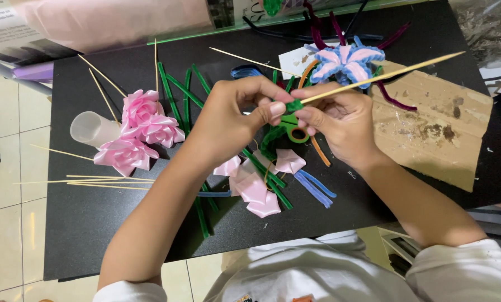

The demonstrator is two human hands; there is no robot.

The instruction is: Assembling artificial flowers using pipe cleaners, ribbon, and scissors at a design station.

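Together above the black table [83,223], left hand [234,114] and right hand [340,120] both pinching a green-wrapped wooden skewer [373,78].

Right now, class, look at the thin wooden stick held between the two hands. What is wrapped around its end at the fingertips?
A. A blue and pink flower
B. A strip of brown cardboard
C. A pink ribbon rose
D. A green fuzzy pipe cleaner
D: the left hand and right hand pinch a green pipe cleaner wound around the end of the wooden stick, while the pink ribbon roses lie on the black table.
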